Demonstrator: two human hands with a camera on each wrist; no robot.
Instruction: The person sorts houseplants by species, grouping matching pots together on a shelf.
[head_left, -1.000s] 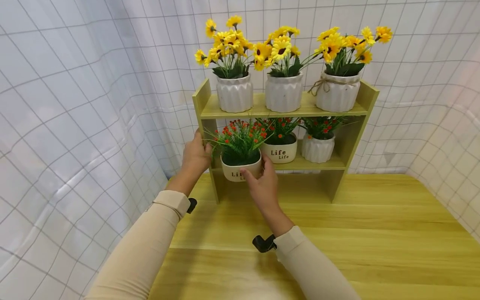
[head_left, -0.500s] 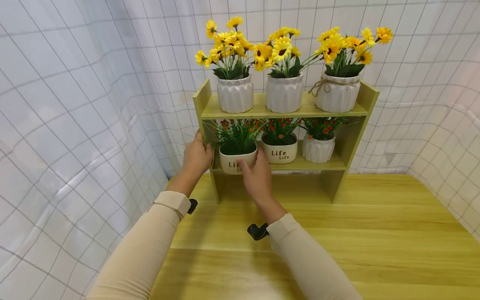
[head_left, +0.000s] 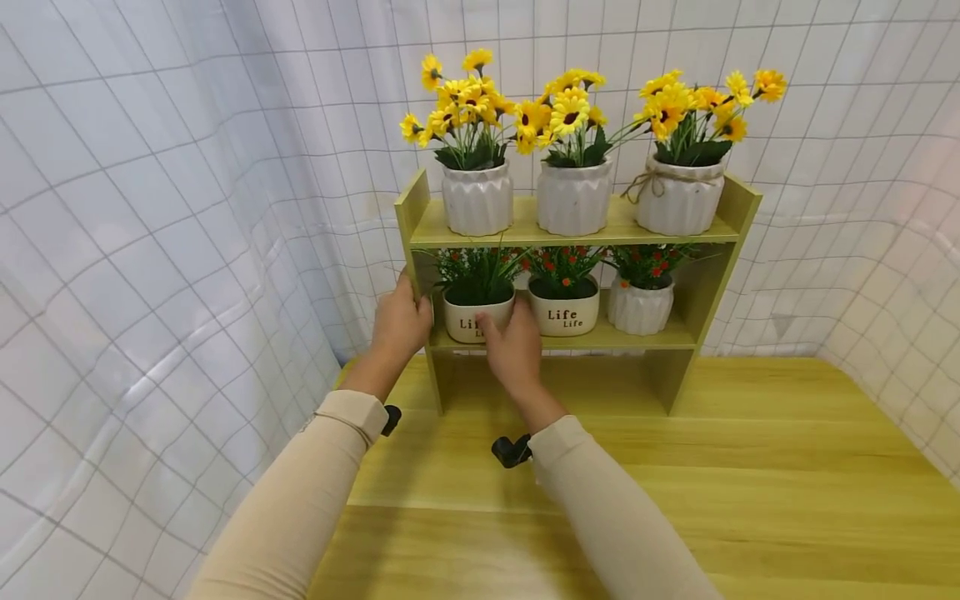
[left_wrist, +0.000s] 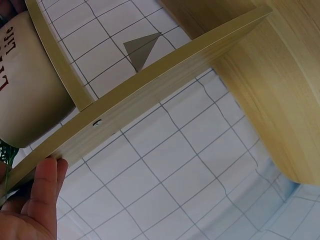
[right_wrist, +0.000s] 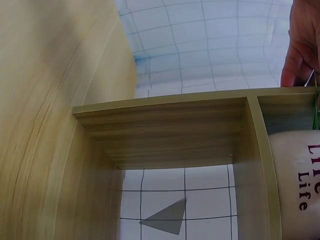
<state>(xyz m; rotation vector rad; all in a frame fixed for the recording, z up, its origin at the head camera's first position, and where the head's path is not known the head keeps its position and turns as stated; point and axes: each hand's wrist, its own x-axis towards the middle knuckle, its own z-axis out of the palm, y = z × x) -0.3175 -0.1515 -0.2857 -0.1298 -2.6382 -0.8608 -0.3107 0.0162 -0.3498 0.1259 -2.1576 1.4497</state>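
A small two-tier wooden shelf (head_left: 581,240) stands at the back of the table. My left hand (head_left: 400,323) grips its left side panel, fingers behind the panel and thumb in front; the same hand (left_wrist: 35,210) shows at the lower left of the left wrist view. On the lower tier, at the left end, is a cream flowerpot (head_left: 459,317) marked "Life" with green grassy leaves. My right hand (head_left: 513,346) holds it, thumb on the front and fingers round its right side. In the right wrist view the pot (right_wrist: 295,185) rests against the tier board; the right hand is out of that view.
Right of the held pot stand another "Life" flowerpot (head_left: 566,312) and a white fluted pot (head_left: 641,308), both with red flowers. On the top tier are three white fluted pots (head_left: 573,196) of yellow flowers. A white gridded curtain (head_left: 150,208) surrounds the wooden table (head_left: 787,483).
The right hand has pushed the cream flowerpot back from in front of the shelf onto the lower tier's left end. My left hand stays on the side panel. The head view has tilted slightly.
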